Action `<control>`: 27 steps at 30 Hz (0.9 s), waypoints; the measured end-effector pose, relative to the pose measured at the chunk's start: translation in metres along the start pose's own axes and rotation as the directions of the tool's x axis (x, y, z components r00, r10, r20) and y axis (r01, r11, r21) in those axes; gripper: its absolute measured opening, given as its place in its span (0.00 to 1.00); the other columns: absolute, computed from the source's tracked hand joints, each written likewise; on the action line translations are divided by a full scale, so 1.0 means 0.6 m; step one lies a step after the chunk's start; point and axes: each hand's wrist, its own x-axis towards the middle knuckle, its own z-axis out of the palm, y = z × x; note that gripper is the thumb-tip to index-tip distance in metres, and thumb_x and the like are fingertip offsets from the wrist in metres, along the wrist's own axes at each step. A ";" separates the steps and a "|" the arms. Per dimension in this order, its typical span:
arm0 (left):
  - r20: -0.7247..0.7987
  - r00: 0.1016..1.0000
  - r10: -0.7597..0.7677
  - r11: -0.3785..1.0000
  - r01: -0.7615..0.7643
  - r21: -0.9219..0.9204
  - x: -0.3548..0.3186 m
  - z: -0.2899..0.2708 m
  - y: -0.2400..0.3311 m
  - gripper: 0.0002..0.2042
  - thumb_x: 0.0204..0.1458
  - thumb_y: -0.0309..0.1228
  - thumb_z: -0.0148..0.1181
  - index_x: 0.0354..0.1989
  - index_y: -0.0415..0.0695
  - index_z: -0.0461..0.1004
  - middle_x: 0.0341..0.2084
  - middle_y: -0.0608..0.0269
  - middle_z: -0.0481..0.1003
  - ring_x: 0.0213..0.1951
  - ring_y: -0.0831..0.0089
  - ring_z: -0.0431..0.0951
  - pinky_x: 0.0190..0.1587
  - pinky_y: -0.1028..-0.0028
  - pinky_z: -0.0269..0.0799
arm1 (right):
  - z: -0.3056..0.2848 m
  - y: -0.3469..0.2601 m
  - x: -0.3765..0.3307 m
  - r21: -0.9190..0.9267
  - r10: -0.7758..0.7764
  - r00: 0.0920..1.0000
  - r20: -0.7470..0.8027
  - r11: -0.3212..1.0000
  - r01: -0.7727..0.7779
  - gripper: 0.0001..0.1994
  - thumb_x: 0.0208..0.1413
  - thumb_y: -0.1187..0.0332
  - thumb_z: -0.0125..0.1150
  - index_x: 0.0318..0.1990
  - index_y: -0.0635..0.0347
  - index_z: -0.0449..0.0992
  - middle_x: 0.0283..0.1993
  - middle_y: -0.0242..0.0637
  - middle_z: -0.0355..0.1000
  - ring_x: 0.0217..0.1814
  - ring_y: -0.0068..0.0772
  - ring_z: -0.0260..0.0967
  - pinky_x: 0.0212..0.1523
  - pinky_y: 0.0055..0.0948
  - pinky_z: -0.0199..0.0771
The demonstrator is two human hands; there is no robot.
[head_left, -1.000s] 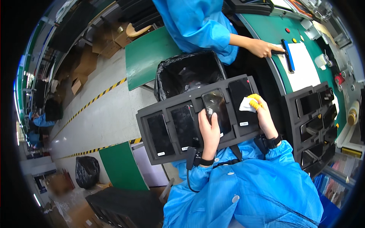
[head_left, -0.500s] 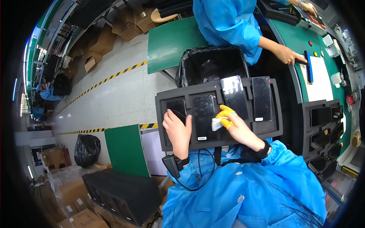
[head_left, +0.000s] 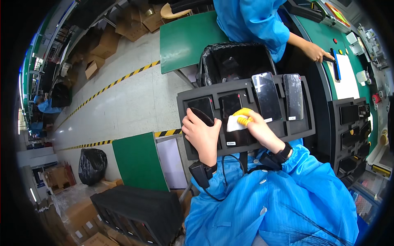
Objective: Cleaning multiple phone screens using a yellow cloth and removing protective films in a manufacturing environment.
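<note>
A black foam tray (head_left: 310, 117) lies in front of me with dark phone-like screens in its slots. My left hand (head_left: 203, 135) grips a dark flat panel (head_left: 202, 116), tilted above the leftmost screen (head_left: 200, 103). In my right hand (head_left: 257, 126), yellow finger covers on the fingers, is a folded white cloth (head_left: 235, 124), held over the second screen (head_left: 232, 102); whether it touches the glass I cannot tell. Further right, a third screen (head_left: 266, 95) and a fourth screen (head_left: 293, 96) reach past the far side of their slots.
Behind the tray stands a bin lined with a black bag (head_left: 205, 61), beside a green table (head_left: 186, 41). A co-worker's hand (head_left: 314, 51) touches a blue-and-black tool (head_left: 336, 67) on the right bench. More filled trays (head_left: 334, 119) are at right; stacked black trays (head_left: 135, 211) stand lower left.
The tray and my hands sit further right in view. The panel in my left hand shows more plainly above the leftmost screen. My right hand keeps the cloth over the second screen.
</note>
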 end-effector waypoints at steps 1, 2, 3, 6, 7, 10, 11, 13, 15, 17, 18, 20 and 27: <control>-0.074 0.996 0.044 0.999 -0.045 -0.003 0.004 -0.001 -0.001 0.40 0.36 0.38 0.68 0.61 0.39 0.58 0.48 0.49 0.64 0.50 0.49 0.67 0.50 0.53 0.68 | 0.007 0.007 0.003 -0.209 -0.037 0.999 -0.014 0.977 0.033 0.12 0.57 0.73 0.52 0.47 0.69 0.73 0.43 0.45 0.72 0.49 0.38 0.68 0.52 0.30 0.66; -0.098 0.992 0.074 0.996 -0.079 -0.049 0.016 -0.007 0.005 0.40 0.37 0.38 0.69 0.60 0.38 0.58 0.48 0.46 0.65 0.50 0.45 0.67 0.52 0.52 0.67 | 0.010 0.014 0.008 -0.143 0.052 0.996 -0.074 0.988 -0.062 0.12 0.58 0.73 0.52 0.48 0.69 0.73 0.43 0.44 0.71 0.50 0.37 0.68 0.53 0.29 0.66; -0.100 0.992 0.076 0.995 -0.082 -0.052 0.028 -0.005 0.004 0.40 0.37 0.38 0.69 0.60 0.38 0.58 0.48 0.46 0.65 0.50 0.45 0.67 0.52 0.52 0.67 | 0.013 0.019 0.012 -0.069 0.143 0.982 -0.126 0.986 -0.152 0.12 0.58 0.73 0.52 0.48 0.68 0.72 0.44 0.44 0.71 0.51 0.36 0.67 0.53 0.29 0.65; -0.037 0.995 0.094 0.995 -0.096 -0.035 0.048 -0.009 -0.005 0.36 0.41 0.38 0.68 0.58 0.37 0.60 0.49 0.46 0.65 0.51 0.47 0.66 0.52 0.55 0.67 | 0.017 0.028 0.014 0.169 0.090 0.981 -0.174 0.984 -0.060 0.12 0.60 0.72 0.51 0.49 0.67 0.72 0.45 0.42 0.70 0.50 0.34 0.67 0.53 0.28 0.65; -0.038 0.995 0.096 0.994 -0.098 -0.037 0.051 -0.008 -0.009 0.36 0.41 0.38 0.68 0.58 0.37 0.60 0.49 0.46 0.65 0.51 0.47 0.66 0.52 0.55 0.67 | 0.014 0.026 0.022 0.255 0.091 0.979 -0.183 0.966 -0.042 0.12 0.61 0.72 0.50 0.49 0.67 0.71 0.46 0.41 0.70 0.51 0.32 0.67 0.53 0.28 0.65; -0.116 0.970 0.212 0.975 -0.219 -0.047 0.049 -0.009 -0.024 0.32 0.43 0.38 0.68 0.56 0.38 0.64 0.49 0.50 0.65 0.49 0.51 0.67 0.50 0.56 0.68 | -0.001 -0.008 0.044 -0.066 0.034 0.981 -0.189 0.997 -0.048 0.13 0.59 0.73 0.50 0.49 0.67 0.71 0.51 0.48 0.68 0.56 0.43 0.65 0.57 0.33 0.63; -0.115 0.963 0.243 0.965 -0.252 -0.071 0.047 -0.011 -0.029 0.29 0.44 0.36 0.67 0.55 0.38 0.65 0.49 0.51 0.65 0.49 0.51 0.67 0.51 0.57 0.67 | 0.003 0.011 0.053 -0.401 -0.241 0.944 -0.224 0.906 0.136 0.13 0.57 0.75 0.50 0.50 0.67 0.71 0.58 0.54 0.64 0.61 0.51 0.61 0.60 0.37 0.61; -0.117 0.955 0.272 0.954 -0.283 -0.095 0.043 -0.020 -0.037 0.26 0.46 0.35 0.65 0.53 0.38 0.67 0.49 0.51 0.65 0.49 0.51 0.67 0.51 0.57 0.67 | 0.003 -0.020 0.042 -0.551 -0.260 0.936 -0.237 0.829 0.091 0.13 0.57 0.77 0.49 0.49 0.67 0.72 0.64 0.57 0.57 0.66 0.55 0.54 0.64 0.39 0.57; -0.125 0.913 0.389 0.891 -0.407 -0.202 0.037 -0.034 -0.043 0.20 0.48 0.32 0.63 0.49 0.39 0.69 0.47 0.51 0.67 0.48 0.52 0.67 0.49 0.57 0.67 | 0.011 -0.039 0.049 -0.630 -0.456 0.856 -0.242 0.745 0.219 0.13 0.57 0.78 0.49 0.49 0.67 0.72 0.59 0.54 0.64 0.62 0.48 0.62 0.62 0.36 0.61; -0.042 0.908 0.417 0.804 -0.390 -0.450 0.016 -0.042 -0.032 0.12 0.50 0.30 0.61 0.42 0.41 0.72 0.39 0.54 0.71 0.42 0.55 0.71 0.45 0.61 0.68 | 0.000 -0.070 0.068 0.063 -0.085 0.994 -0.070 0.994 0.089 0.14 0.57 0.78 0.48 0.49 0.67 0.72 0.50 0.46 0.71 0.54 0.38 0.69 0.56 0.31 0.67; -0.039 0.903 0.428 0.799 -0.399 -0.450 0.004 -0.044 -0.031 0.11 0.50 0.30 0.61 0.41 0.41 0.72 0.38 0.55 0.71 0.42 0.56 0.71 0.45 0.62 0.68 | 0.002 -0.052 0.089 0.314 0.000 1.000 -0.010 0.949 0.003 0.14 0.55 0.80 0.47 0.47 0.67 0.73 0.43 0.38 0.74 0.47 0.29 0.72 0.51 0.26 0.70; -0.048 0.903 0.427 0.811 -0.406 -0.421 -0.015 -0.042 -0.035 0.10 0.51 0.29 0.60 0.40 0.42 0.73 0.38 0.56 0.72 0.41 0.57 0.72 0.45 0.62 0.69 | 0.015 -0.071 0.114 0.544 0.074 0.996 0.045 0.835 -0.087 0.13 0.52 0.80 0.45 0.43 0.69 0.75 0.40 0.39 0.75 0.43 0.29 0.73 0.48 0.25 0.71; -0.032 0.913 0.407 0.871 -0.398 -0.287 -0.050 -0.024 -0.072 0.12 0.51 0.28 0.59 0.43 0.40 0.73 0.44 0.58 0.72 0.45 0.58 0.70 0.48 0.62 0.67 | 0.046 -0.115 0.195 -0.661 -0.119 0.992 -0.051 0.748 0.056 0.20 0.52 0.51 0.62 0.36 0.62 0.80 0.32 0.49 0.76 0.33 0.46 0.76 0.36 0.38 0.75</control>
